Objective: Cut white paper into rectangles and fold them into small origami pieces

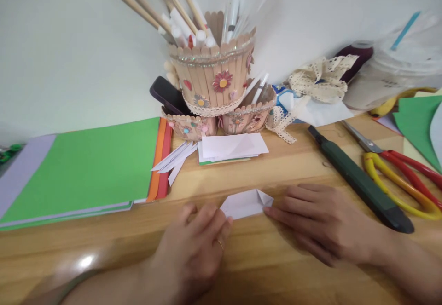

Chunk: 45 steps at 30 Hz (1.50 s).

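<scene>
A small white paper [243, 204] with folded corners lies on the wooden table between my hands. My left hand [198, 245] is at its left end, fingers curled, with the thumb and index tips on the paper; a ring shows on one finger. At the right end, the fingertips of my right hand [314, 220] touch the paper's lower right corner, its fingers held together. Behind it are a stack of white paper strips [235, 146] and a fan of narrow folded white pieces [176, 158].
Green sheets [93, 171] lie at the left. A craft-stick holder [214, 77] with pens and sticks stands at the back. On the right are a dark green cutter [362, 181], scissors [397, 171], lace [321, 79] and a plastic cup [393, 70].
</scene>
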Motion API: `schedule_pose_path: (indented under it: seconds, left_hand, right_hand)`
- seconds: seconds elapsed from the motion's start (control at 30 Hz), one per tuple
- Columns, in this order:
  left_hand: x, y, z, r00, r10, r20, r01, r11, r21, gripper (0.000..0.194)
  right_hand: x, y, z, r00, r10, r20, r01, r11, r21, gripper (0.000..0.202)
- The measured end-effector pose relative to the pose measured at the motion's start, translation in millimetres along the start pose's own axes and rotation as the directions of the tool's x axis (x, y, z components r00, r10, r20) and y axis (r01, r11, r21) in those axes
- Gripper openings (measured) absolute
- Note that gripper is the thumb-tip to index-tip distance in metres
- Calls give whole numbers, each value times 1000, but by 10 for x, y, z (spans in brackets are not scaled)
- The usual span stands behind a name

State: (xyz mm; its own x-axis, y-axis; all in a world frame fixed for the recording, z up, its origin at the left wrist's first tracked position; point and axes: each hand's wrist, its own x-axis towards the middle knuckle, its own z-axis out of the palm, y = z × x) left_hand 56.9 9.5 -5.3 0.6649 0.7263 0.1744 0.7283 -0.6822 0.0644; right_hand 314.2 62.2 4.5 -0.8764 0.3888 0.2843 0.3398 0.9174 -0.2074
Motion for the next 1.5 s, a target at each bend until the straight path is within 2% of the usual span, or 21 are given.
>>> schedule_pose_path:
  seconds: [0.1,0.2,0.3,0.4,0.5,0.53,0.6,0.67,0.73,0.83,0.93,1.0,1.17,1.33,1.4,1.5]
  left_hand:
    - [84,-25,-78,992,61,-109,-55,997,55,24]
    - [136,-56,-96,989,34,-141,-21,995,94,26]
    - [181,-80,-95,990,7,-143,7,995,97,26]
    - [231,-89,-101,998,-53,-26,55,996,71,32]
    - [283,-119,-111,990,-79,120,80,997,-1,39]
    - [301,-140,-113,986,-76,147,83,995,-45,40]
    - [333,-197,-110,984,-42,173,70,985,-160,38]
    - [355,-263,-95,985,0,170,45,965,-258,36]
    - [360,-327,-68,991,-25,132,62,956,-285,37]
    - [337,-391,-21,989,-142,-32,128,955,-267,32]
    - [300,-395,7,978,-121,-167,56,936,-348,14]
    - [278,-368,11,984,-34,-176,-32,932,-360,11]
    - [232,-270,-2,975,94,-201,-123,983,-137,13]
    - [214,-183,-20,978,76,-195,-110,979,-169,13]
    - [210,-171,-22,971,74,-227,-99,990,-99,15]
    - [201,-191,-17,949,113,-295,-99,993,61,6]
  right_hand:
    - [-2,-24,-4,1000,0,10,-1,1000,29,27]
    - [41,-126,19,1000,-11,15,9,996,90,27]
    - [148,-313,78,997,-22,80,9,988,154,30]
    - [264,-475,135,987,-32,158,3,984,181,30]
    - [309,-466,132,997,-29,71,10,966,257,30]
    - [305,-420,117,1000,12,5,-13,964,267,32]
    - [284,-293,83,980,175,-90,-149,959,241,36]
    - [264,-169,66,971,229,-75,-210,956,203,37]
    - [250,-91,75,981,192,-42,-183,970,161,35]
    - [229,-66,113,984,169,-61,-167,985,34,29]
    - [198,-87,132,979,180,-97,-188,979,-78,25]
    - [184,-100,130,978,184,-100,-194,976,-104,25]
    - [186,-125,126,977,199,-74,-206,974,-97,23]
    - [157,-128,125,969,240,-59,-239,971,24,21]
    - [133,-111,119,966,257,-42,-252,963,92,21]
    - [103,-85,118,962,270,-33,-263,955,138,21]
